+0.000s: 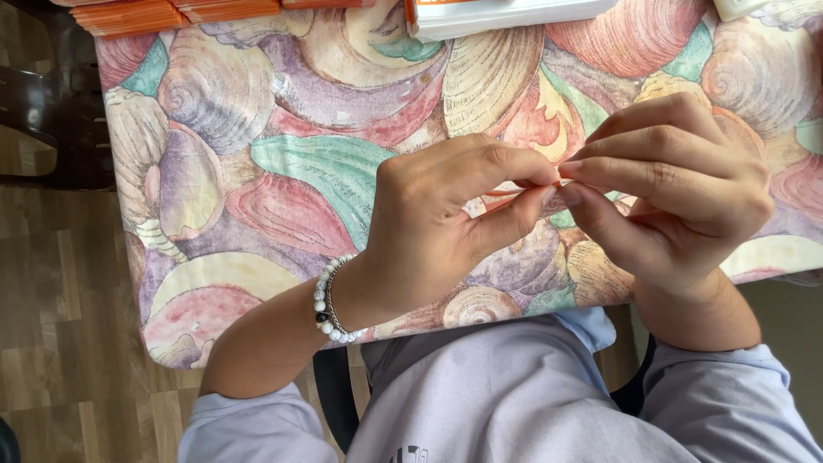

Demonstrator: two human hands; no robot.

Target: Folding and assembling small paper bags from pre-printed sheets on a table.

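A table [257, 171] draped in a cloth printed with large seashells in pink, purple, teal and cream fills most of the head view. Along the table's far edge lie stacks of flat orange packets [171, 13], and to their right a white box with an orange corner [506, 15]. Left of the table stands a dark chair [43, 111] on a wood-plank floor [60, 343].

Over the table's near edge, the 2 hands meet fingertip to fingertip. The left hand [437, 231] has its thumb and forefinger pressed together, and the right hand [677, 189] does the same with its other fingers curled above. Between the 4 fingertips sits a tiny pale thing [557, 177], pinched from both sides, held above the cloth; it is too small to tell what it is. On the left wrist, just at the table's near edge, sits a bracelet of white beads [326, 300].
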